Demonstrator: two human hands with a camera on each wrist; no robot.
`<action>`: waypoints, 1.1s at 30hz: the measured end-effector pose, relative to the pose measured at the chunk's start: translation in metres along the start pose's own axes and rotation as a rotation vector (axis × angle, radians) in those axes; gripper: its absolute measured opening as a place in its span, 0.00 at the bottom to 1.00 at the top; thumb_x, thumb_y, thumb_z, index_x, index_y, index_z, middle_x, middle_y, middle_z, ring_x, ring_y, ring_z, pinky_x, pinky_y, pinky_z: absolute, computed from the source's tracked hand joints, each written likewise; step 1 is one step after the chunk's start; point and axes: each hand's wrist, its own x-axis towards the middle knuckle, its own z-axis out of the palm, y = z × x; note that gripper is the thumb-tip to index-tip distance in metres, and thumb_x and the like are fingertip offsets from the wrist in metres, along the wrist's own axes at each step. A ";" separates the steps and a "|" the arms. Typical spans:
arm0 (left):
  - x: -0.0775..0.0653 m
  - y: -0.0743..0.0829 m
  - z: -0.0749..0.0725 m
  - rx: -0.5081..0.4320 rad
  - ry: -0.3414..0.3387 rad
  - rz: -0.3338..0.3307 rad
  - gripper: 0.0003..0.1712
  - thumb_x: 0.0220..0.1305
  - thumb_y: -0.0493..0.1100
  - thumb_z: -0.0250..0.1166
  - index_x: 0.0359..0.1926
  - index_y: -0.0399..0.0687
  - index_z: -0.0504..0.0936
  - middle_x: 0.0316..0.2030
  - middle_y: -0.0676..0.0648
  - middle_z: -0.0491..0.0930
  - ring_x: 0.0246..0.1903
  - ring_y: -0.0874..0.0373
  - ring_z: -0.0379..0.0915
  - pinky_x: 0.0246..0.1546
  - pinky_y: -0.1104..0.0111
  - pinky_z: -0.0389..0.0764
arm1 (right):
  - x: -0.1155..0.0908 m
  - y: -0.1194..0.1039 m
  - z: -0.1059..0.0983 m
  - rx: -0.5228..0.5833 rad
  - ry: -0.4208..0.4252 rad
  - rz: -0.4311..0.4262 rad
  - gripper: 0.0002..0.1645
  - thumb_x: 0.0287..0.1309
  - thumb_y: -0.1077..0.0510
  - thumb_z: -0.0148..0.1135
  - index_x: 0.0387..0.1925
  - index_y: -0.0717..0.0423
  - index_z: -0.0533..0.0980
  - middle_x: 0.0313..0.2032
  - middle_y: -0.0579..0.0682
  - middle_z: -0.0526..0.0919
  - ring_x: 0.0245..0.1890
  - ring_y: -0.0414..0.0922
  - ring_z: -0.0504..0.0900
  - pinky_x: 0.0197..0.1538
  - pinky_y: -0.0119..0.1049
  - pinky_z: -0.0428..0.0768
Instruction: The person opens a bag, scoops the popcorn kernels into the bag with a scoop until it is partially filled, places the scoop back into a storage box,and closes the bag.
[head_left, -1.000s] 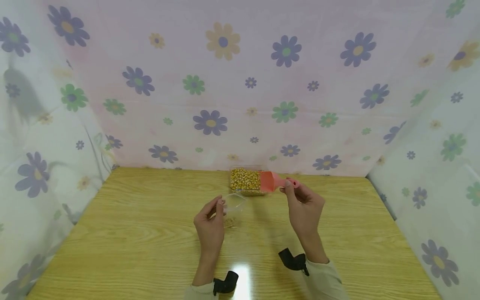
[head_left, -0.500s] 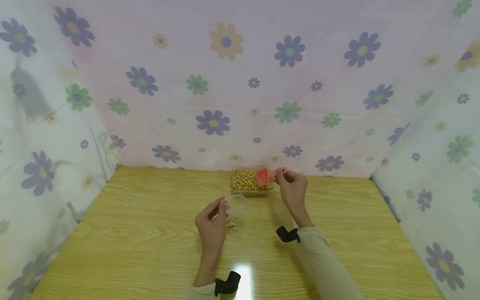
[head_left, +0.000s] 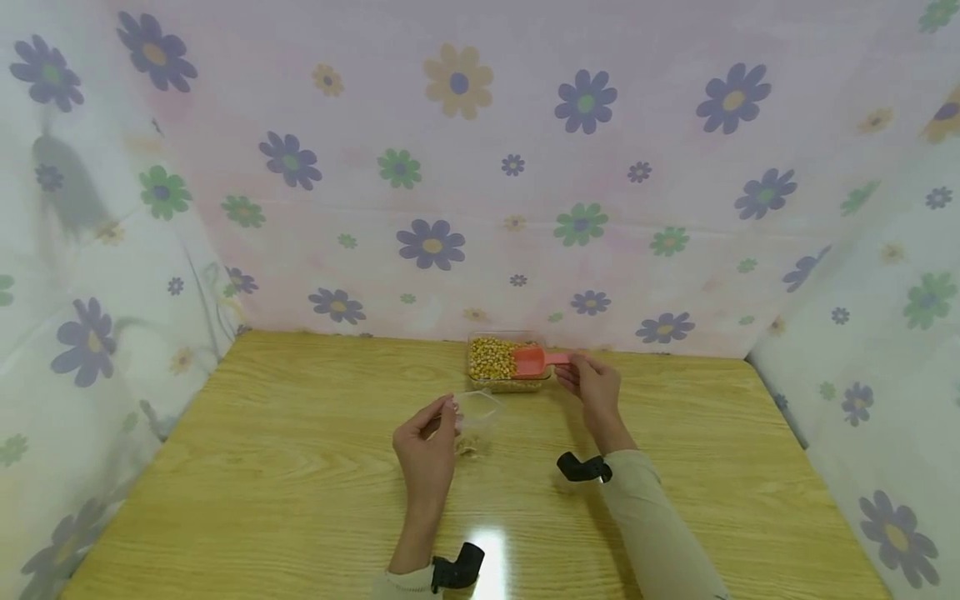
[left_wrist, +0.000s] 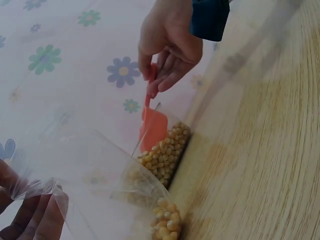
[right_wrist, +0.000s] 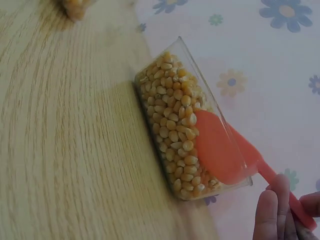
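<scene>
A clear rectangular container [head_left: 510,384] full of yellow corn kernels [right_wrist: 172,120] stands at the back of the table. My right hand [head_left: 596,390] grips the handle of a pink scoop [head_left: 529,362], whose bowl lies inside the container against the kernels at its right end. My left hand [head_left: 426,437] pinches the rim of a clear plastic bag [left_wrist: 100,175], which hangs open in front of the container. Some kernels [left_wrist: 166,220] lie in the bottom of the bag.
The wood-grain table [head_left: 300,467] reaches to a flowered cloth [head_left: 480,192] that rises behind it and along both sides. The container sits close to the back cloth.
My right hand has moved left and forward, then lowered the scoop, bringing its bowl from the container's right edge into the kernels. The left hand keeps hold of the bag nearly in place.
</scene>
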 end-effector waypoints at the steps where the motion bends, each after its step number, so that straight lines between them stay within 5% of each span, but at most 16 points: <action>1: 0.000 0.000 0.000 0.002 0.000 0.000 0.10 0.70 0.32 0.64 0.45 0.28 0.88 0.36 0.33 0.87 0.28 0.60 0.84 0.29 0.71 0.86 | 0.000 0.000 -0.001 0.017 0.000 0.028 0.21 0.74 0.60 0.55 0.57 0.76 0.75 0.25 0.45 0.88 0.29 0.36 0.89 0.46 0.35 0.86; 8: -0.002 -0.001 0.000 0.010 0.000 0.001 0.09 0.69 0.32 0.64 0.44 0.31 0.89 0.36 0.33 0.87 0.28 0.60 0.84 0.29 0.72 0.85 | -0.003 0.006 -0.009 0.195 -0.009 0.169 0.14 0.75 0.59 0.55 0.52 0.65 0.77 0.27 0.46 0.88 0.32 0.37 0.89 0.50 0.33 0.84; 22: -0.002 -0.003 0.002 0.025 0.015 0.032 0.09 0.69 0.32 0.64 0.44 0.31 0.89 0.35 0.33 0.88 0.26 0.62 0.84 0.27 0.73 0.85 | -0.014 0.009 -0.002 0.234 0.089 0.032 0.20 0.76 0.59 0.53 0.56 0.73 0.74 0.26 0.45 0.88 0.30 0.37 0.88 0.48 0.34 0.86; 29: -0.002 -0.002 0.002 0.026 0.020 0.049 0.09 0.68 0.31 0.65 0.44 0.30 0.89 0.36 0.30 0.87 0.27 0.64 0.83 0.27 0.75 0.84 | -0.022 0.006 0.001 0.386 0.073 0.138 0.11 0.77 0.56 0.53 0.41 0.56 0.79 0.26 0.45 0.88 0.28 0.37 0.87 0.43 0.30 0.86; 33: -0.002 -0.002 0.002 0.027 0.021 0.053 0.08 0.68 0.31 0.65 0.43 0.31 0.89 0.35 0.31 0.87 0.27 0.62 0.84 0.27 0.76 0.83 | -0.029 0.007 0.002 0.445 0.024 0.180 0.11 0.78 0.56 0.51 0.42 0.53 0.78 0.28 0.45 0.88 0.28 0.36 0.85 0.42 0.29 0.84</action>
